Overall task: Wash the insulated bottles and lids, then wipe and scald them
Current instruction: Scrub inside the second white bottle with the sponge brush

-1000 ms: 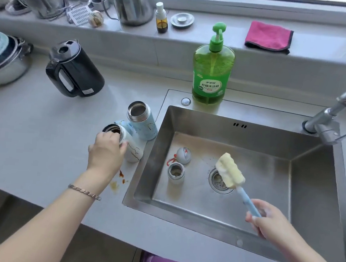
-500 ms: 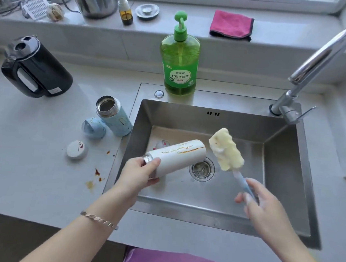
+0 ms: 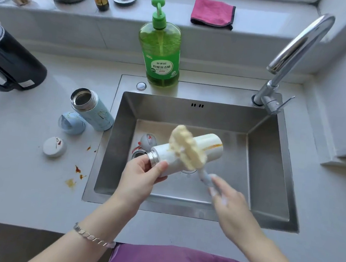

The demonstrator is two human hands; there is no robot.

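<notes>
The person's left hand grips the white bottle at its mouth end. The thumb lies on the white body just past the steel neck & the fingers curl round the neck, so the hand is closed firmly on it. The bottle is held over the sink, approx. horizontal, base pointing back-right, mouth toward the person's left. An orange-brown streak shows near the base.

The right hand is over the sink's front right, motion-blurred. It holds the brush by the low end of its pale blue handle, pinched w/ thumb & fingertips. The other fingers look only loosely bent, but blur hides the exact curl. The yellow sponge head lies across the middle of the white bottle, on its outside, also blurred.

In the sink, behind the left hand, are a grey lid w/ a red mark & a small steel part, mostly hidden.

On the worktop, left of the sink:
- The blue bottle stands upright w/ its steel mouth open.
- A blue lid sits just beside it, front-left.
- A white lid lies nearer the person, apart from both.
- Brown-orange spots lie between the white lid & the sink edge.

A green soap bottle w/ pump stands on the sink rim at the back, w/ the tap at back right. A pink cloth lies on the sill & a black kettle is at far left.
</notes>
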